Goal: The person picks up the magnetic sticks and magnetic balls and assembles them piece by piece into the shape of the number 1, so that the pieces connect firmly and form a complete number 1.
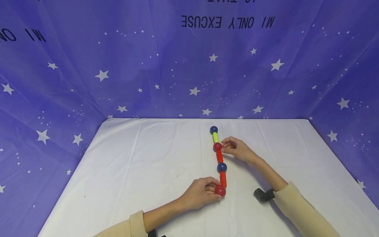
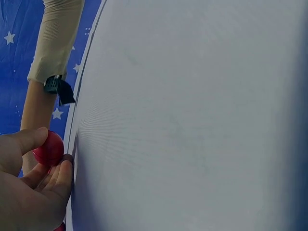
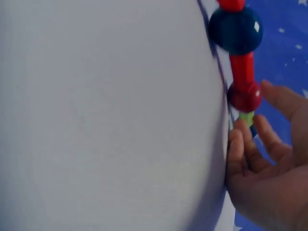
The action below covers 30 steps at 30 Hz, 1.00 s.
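A chain of magnetic balls and rods lies on the white cloth in the head view. From the far end it runs: blue ball [image 1: 214,129], yellow-green rod [image 1: 215,137], red ball [image 1: 217,146], red rod [image 1: 219,156], blue ball [image 1: 222,167], red rod [image 1: 223,179], red ball [image 1: 220,191]. My left hand [image 1: 199,194] pinches this nearest red ball [image 2: 48,149] between thumb and fingers. Beside the farther red ball [image 3: 245,96], my right hand [image 1: 239,150] holds its fingers loosely bent and spread; whether a fingertip touches the ball I cannot tell.
The white-covered table [image 1: 154,148] is enclosed by purple cloth [image 1: 165,65] with stars and lettering at the back and sides. A black wrist mount [image 1: 264,195] sticks out from the right sleeve, just above the table.
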Each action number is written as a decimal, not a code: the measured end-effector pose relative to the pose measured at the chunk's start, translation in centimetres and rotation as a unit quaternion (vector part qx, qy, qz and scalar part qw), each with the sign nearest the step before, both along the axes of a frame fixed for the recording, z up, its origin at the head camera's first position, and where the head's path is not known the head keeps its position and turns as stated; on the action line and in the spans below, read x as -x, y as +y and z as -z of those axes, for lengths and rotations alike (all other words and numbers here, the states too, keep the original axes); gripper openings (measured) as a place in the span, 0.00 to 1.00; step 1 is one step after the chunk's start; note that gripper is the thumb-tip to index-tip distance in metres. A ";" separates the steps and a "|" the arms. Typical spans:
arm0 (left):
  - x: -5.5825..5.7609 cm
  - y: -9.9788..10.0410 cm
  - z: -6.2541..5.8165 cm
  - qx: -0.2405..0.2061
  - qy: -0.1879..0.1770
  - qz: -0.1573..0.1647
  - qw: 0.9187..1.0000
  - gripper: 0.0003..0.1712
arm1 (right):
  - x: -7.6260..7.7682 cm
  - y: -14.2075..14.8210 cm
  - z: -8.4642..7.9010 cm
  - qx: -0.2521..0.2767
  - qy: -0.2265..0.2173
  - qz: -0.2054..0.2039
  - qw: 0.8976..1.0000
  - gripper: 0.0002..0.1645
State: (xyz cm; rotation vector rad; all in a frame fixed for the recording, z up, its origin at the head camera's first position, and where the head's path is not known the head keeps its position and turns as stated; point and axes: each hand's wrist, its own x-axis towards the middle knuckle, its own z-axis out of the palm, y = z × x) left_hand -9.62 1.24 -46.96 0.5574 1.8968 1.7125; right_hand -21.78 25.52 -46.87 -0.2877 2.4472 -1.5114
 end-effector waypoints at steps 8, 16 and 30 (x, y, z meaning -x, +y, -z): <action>-0.1 -0.1 0.0 -0.004 0.002 0.000 1.000 0.17 | -3.0 -0.1 -1.2 -0.059 -0.041 0.042 0.996 0.25; -0.1 -0.2 0.1 -0.016 0.000 0.005 1.000 0.18 | -6.6 -0.7 -1.8 -0.034 -0.094 0.035 0.994 0.20; -0.2 -0.1 0.1 -0.012 0.018 0.009 1.000 0.18 | -10.5 -1.4 -2.0 -0.014 -0.143 -0.008 0.990 0.13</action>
